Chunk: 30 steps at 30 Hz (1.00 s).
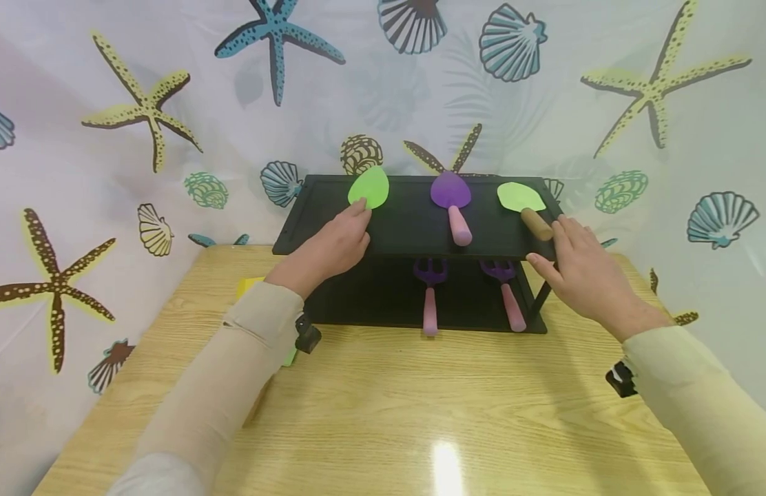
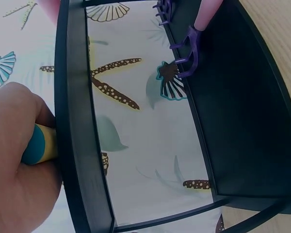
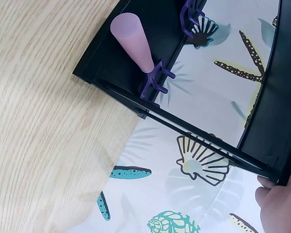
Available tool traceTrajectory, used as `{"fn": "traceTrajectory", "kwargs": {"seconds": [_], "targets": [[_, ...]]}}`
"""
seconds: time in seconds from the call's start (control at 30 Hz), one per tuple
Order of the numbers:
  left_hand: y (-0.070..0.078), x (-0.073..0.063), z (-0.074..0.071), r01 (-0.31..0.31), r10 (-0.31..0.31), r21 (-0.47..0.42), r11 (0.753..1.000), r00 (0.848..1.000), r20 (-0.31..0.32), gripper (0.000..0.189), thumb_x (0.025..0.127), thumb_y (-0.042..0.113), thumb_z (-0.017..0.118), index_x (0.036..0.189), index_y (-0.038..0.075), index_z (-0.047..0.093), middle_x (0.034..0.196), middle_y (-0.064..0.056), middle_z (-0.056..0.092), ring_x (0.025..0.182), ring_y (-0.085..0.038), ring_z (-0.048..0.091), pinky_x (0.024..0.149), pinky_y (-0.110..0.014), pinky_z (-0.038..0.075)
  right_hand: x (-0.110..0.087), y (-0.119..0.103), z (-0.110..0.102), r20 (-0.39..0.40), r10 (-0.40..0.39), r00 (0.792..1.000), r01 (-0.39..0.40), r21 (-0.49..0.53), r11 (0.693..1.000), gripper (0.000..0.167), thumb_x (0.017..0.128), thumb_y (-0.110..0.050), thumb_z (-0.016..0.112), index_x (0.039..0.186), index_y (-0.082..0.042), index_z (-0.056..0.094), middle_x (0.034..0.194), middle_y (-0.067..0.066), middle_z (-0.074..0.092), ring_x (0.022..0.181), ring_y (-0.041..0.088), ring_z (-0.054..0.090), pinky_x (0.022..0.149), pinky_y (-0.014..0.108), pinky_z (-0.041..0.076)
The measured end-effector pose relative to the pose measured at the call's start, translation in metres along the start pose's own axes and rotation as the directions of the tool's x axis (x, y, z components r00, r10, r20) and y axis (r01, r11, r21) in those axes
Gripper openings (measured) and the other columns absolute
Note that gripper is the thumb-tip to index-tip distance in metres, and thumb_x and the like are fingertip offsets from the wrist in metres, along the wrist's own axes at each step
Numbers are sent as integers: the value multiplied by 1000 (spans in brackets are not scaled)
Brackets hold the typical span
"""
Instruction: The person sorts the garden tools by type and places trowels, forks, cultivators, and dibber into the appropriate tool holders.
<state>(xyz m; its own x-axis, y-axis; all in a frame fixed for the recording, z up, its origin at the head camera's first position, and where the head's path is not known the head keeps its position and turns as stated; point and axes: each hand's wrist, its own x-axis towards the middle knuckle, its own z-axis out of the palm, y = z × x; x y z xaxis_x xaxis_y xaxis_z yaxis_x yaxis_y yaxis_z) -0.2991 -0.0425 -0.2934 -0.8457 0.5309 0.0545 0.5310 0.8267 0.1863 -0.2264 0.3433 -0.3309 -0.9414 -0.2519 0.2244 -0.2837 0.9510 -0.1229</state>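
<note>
On the black two-tier rack's top shelf (image 1: 408, 231), my left hand (image 1: 336, 241) curls round the handle (image 2: 47, 144) of a small trowel with a bright green blade (image 1: 370, 186). That handle is yellow with a teal end; the hand hides most of it. My right hand (image 1: 584, 275) rests at the shelf's right front corner, fingers extended over the top and thumb at the front edge. Beside it lies a pale green trowel (image 1: 521, 197) with a tan handle. A purple trowel (image 1: 450, 190) with a pink handle lies between the hands.
Two purple hand forks (image 1: 430, 272) (image 1: 499, 271) with pink handles lie on the bottom shelf (image 1: 358, 303). Yellow and green items (image 1: 249, 284) show partly behind my left forearm. The rack stands on a wooden table (image 1: 383, 393) before a patterned sheet (image 1: 234, 138).
</note>
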Motion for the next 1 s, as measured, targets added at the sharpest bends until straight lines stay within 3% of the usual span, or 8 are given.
{"fn": "traceTrajectory", "kwargs": {"seconds": [0.13, 0.27, 0.37, 0.6, 0.83, 1.0], "targets": [[1, 10, -1, 30, -30, 0, 1000, 999, 10, 43, 105, 10, 38, 143, -10, 37, 159, -24, 28, 146, -33, 35, 115, -43, 39, 0, 0, 1, 1, -3, 1000, 3, -6, 1000, 83, 105, -51, 36, 151, 15, 17, 156, 36, 20, 146, 52, 18, 123, 59, 12], [3, 16, -1, 46, -46, 1, 999, 999, 20, 34, 105, 10, 38, 132, -10, 46, 149, -24, 38, 126, -32, 51, 106, -41, 48, 0, 0, 0, 4, 2, 1000, -2, -12, 1000, 84, 104, -52, 36, 151, 15, 17, 157, 36, 19, 146, 51, 18, 123, 59, 12], [6, 18, -2, 53, -53, 14, 999, 998, 31, 30, 105, 10, 38, 126, -9, 49, 143, -23, 42, 117, -31, 53, 103, -41, 50, 0, -1, -1, 16, 10, 1000, -9, -16, 1000, 85, 104, -53, 34, 151, 15, 15, 157, 37, 17, 147, 51, 16, 124, 58, 11], [7, 20, -1, 80, -79, -5, 997, 996, 29, 39, 105, 12, 40, 137, -9, 44, 157, -22, 32, 143, -33, 39, 116, -43, 39, 0, -2, -2, 27, 18, 999, -18, -16, 1000, 86, 104, -54, 34, 152, 15, 13, 158, 37, 15, 148, 51, 15, 124, 58, 11], [5, 18, -2, 72, -74, -76, 995, 997, -24, 47, 106, 16, 41, 147, -6, 38, 160, -22, 30, 148, -34, 33, 119, -45, 35, -1, -1, -1, 6, 6, 1000, -6, -14, 1000, 85, 104, -52, 36, 152, 15, 15, 158, 36, 18, 147, 51, 17, 123, 59, 11], [5, 16, -2, 71, -75, -76, 995, 996, -53, 52, 106, 25, 43, 149, -4, 37, 160, -20, 31, 147, -34, 34, 119, -45, 35, -1, -1, -1, 9, 8, 1000, -7, -13, 1000, 84, 104, -52, 36, 152, 14, 15, 158, 36, 18, 147, 51, 16, 123, 59, 11]]}}
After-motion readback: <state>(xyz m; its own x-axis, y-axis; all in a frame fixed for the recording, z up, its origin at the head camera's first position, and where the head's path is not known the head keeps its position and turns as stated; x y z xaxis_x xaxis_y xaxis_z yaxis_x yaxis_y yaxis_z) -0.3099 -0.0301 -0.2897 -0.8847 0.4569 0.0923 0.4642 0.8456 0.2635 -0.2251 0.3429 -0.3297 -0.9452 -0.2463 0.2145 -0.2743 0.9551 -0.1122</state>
